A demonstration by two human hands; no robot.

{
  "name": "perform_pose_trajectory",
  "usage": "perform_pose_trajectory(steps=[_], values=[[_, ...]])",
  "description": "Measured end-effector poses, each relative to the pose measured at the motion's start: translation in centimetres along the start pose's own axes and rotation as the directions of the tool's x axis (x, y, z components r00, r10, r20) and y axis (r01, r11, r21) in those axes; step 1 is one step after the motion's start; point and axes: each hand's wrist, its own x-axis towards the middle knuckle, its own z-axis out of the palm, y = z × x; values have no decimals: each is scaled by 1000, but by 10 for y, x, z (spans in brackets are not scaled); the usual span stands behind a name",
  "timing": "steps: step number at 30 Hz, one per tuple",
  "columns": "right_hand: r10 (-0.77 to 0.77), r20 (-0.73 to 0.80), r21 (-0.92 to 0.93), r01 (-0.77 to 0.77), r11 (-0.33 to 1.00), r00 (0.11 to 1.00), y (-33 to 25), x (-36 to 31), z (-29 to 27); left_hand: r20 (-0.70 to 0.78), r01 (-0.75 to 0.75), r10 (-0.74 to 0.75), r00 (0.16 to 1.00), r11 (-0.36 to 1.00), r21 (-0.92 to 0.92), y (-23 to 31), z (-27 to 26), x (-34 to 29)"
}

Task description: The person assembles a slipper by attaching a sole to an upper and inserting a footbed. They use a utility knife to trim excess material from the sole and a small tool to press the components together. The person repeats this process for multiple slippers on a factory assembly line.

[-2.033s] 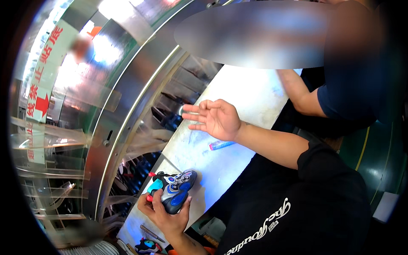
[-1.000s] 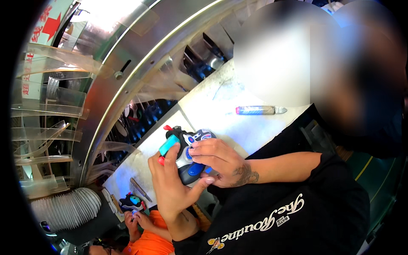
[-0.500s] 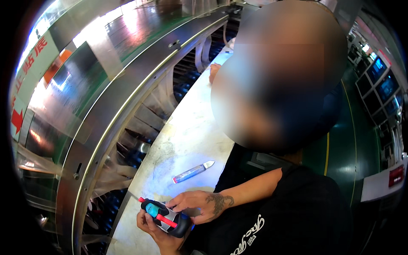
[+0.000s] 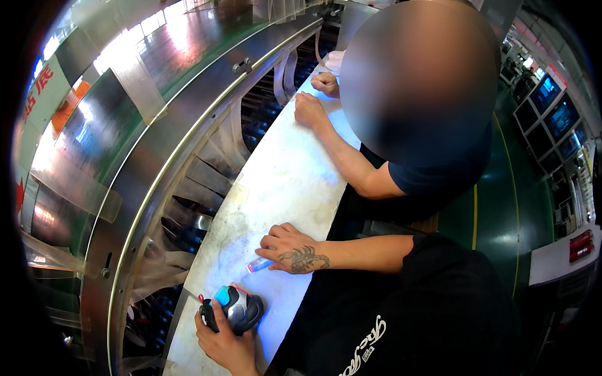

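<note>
My left hand [image 4: 226,343] is closed around a small shoe [image 4: 237,308] at the near end of the bench. The shoe is black and silver, with a turquoise part at its opening and red loops. Farther up, my right hand [image 4: 290,247] lies palm down with its fingers curled over a short, knife-like tool [image 4: 258,265]. Only the light end of its handle shows; the hand hides the pointed tip.
A narrow, stained white bench [image 4: 276,188] runs away from me. Along its left stands a metal conveyor [image 4: 207,100] with clear hanging strips [image 4: 210,150]. A co-worker's forearm [image 4: 345,150] and hands rest at the far end. Monitors [image 4: 558,119] stand far right.
My right hand has left the shoe and moved up the bench onto the knife-like tool. My left hand keeps the shoe, now turned. The co-worker's arms have come into clearer view.
</note>
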Motion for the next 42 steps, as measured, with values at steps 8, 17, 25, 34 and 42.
perform_pose_trajectory(steps=[8,17,25,34,42], values=[[30,-191,430,56,901,981,8,37,20,-30,91,-92,995,996,-17,22,-2,-3],[-1,189,842,-162,-515,982,-95,85,-41,9,99,-99,995,995,2,13,-7,-3],[158,189,878,-95,-469,969,-123,82,-20,33,114,-115,993,993,18,14,-14,-3],[106,230,734,-100,-672,967,-129,65,8,49,100,-101,994,995,18,9,-16,3],[22,257,685,-166,-709,966,-116,63,9,8,110,-110,994,992,-61,2,-14,-4]])
